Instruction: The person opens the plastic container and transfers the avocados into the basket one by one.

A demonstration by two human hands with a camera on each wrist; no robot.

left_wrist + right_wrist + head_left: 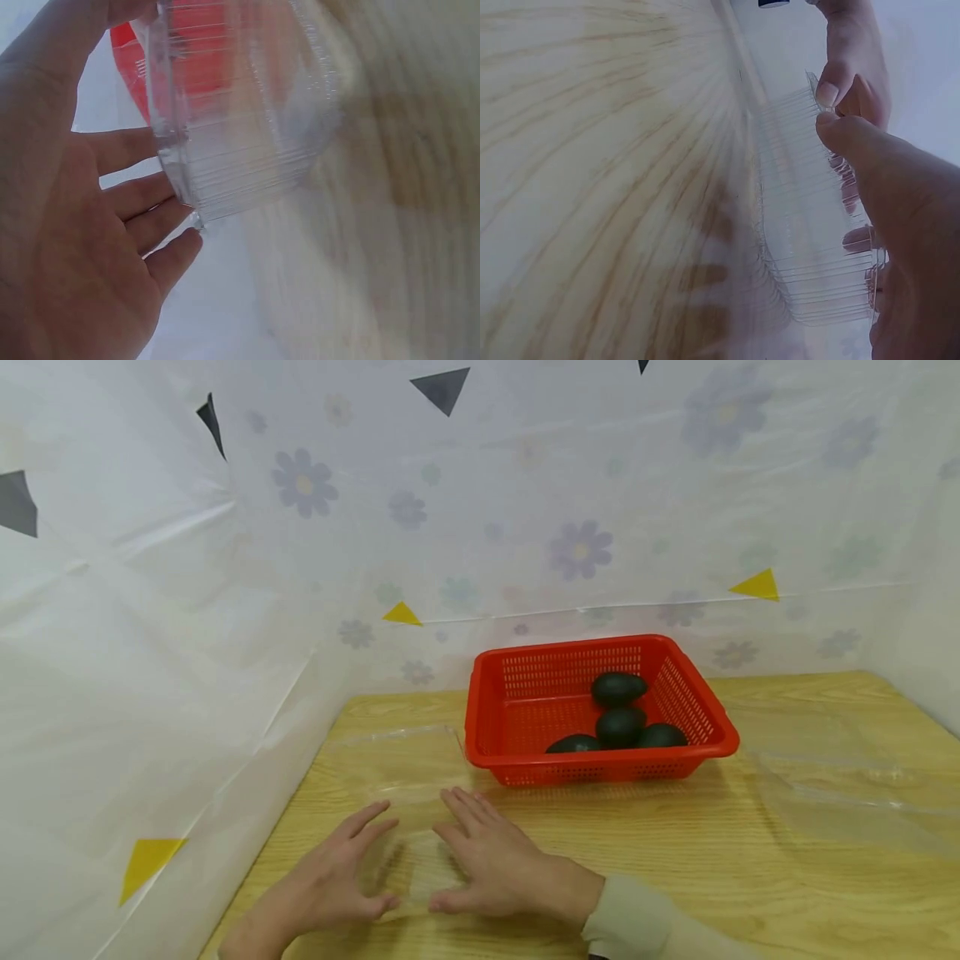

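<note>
Between my two hands stands a clear ribbed plastic container (416,864), low over the wooden table; its see-through walls make its edges hard to follow. My left hand (326,877) holds its left side, thumb at the near end and fingers spread along the rim. On the opposite side my right hand (498,864) grips the rim likewise, thumb near and fingers at the far end. The left wrist view shows the container (247,150) with fingertips against its edge. In the right wrist view both thumbs meet the rim of the container (810,202).
A red plastic basket (600,764) stands behind my hands, holding several dark avocados (621,727). Clear plastic (397,756) extends beyond the container, left of the basket. More clear plastic packaging (847,793) lies at the right. A patterned white sheet (495,485) encloses the wooden table (675,877).
</note>
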